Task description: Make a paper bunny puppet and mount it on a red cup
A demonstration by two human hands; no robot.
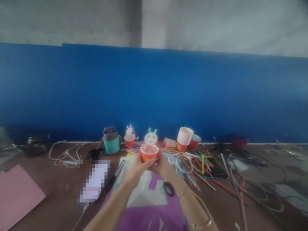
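A red and white paper cup [149, 156] is held up in front of me, with my left hand [137, 167] wrapped around its left side, thumb across the front. A white paper rabbit face [151, 138] with green-edged ears rises above the cup's rim. Red strips stick out at both sides of the cup. Close under the cup's lower right is my right hand [163, 166], fingers bent inward. What its fingertips grip is hidden. Beneath my arms lie a white paper sheet [141, 195] and a purple sheet [144, 218]. Scissors [169, 188] with dark handles lie by my right wrist.
A second rabbit cup [129, 140] and a teal flask [112, 143] stand at the back left. Stacked paper cups [184, 138] rise at the back right, near scattered straws [204, 163] and cables. A phone [95, 183] and pink paper [19, 195] lie left.
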